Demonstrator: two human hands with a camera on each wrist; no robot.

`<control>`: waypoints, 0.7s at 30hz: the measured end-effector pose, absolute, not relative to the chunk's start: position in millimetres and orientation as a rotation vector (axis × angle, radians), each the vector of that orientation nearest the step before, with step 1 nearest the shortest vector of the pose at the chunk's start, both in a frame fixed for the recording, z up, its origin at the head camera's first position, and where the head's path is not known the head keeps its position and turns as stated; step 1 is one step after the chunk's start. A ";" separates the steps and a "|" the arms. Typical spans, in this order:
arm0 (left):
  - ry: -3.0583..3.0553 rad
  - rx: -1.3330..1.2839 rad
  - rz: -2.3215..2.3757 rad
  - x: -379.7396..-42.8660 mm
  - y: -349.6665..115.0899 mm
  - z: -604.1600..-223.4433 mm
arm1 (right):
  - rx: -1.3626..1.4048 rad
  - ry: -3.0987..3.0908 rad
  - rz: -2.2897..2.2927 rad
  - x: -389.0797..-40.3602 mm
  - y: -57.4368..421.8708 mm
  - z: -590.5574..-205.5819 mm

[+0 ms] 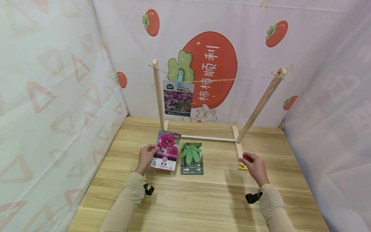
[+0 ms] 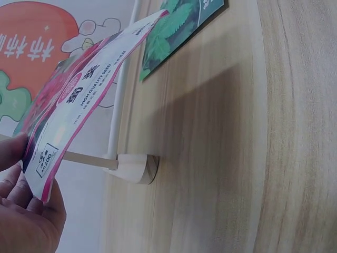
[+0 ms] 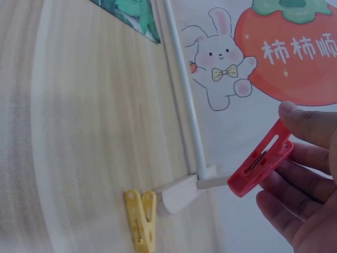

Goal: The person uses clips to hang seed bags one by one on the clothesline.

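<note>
One per hand, pinching a rectangular seed packet with magenta flowers (image 1: 166, 152) in the left hand (image 1: 146, 157), lower left of centre in the head view, and a red plastic clothespin (image 3: 264, 163) in the right hand (image 1: 255, 166), lower right. Holding the packet beside a green-leaf seed packet (image 1: 192, 158) at lower centre, and the clothespin near a yellow plastic clothespin (image 1: 242, 166) on the wooden tabletop (image 1: 188, 199).

Hanging packet (image 1: 178, 100): FLOWERS SEED, Beishu | pink packet (image 2: 84, 95): HIGH QUALITY SEED | green packet (image 1: 192, 158): Beishu | backdrop (image 1: 221, 61): 柿柿顺利
</note>
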State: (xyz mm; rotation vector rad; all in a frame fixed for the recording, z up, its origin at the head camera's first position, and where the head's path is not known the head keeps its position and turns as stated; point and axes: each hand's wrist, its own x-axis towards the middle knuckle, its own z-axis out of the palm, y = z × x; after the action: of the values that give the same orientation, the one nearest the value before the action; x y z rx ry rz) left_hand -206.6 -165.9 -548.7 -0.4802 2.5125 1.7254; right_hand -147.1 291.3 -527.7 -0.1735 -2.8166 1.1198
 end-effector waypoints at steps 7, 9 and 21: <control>2.484 -0.511 1.776 -206.6 -163.8 -541.8 | -0.112 -2.716 1.085 -149.8 286.9 -516.8; 2.489 -0.507 1.789 -206.8 -163.8 -540.0 | -0.098 -2.701 1.066 -149.9 285.6 -513.5; 2.497 -0.474 1.877 -209.4 -162.4 -529.1 | -0.036 -2.569 1.099 -151.4 279.6 -495.9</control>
State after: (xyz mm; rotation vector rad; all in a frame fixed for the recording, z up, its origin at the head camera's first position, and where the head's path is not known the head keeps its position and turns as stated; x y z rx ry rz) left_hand -209.4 -162.4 -529.1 -0.4745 2.4967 1.8771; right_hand -151.4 279.6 -495.9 -0.0365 -2.5691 1.0994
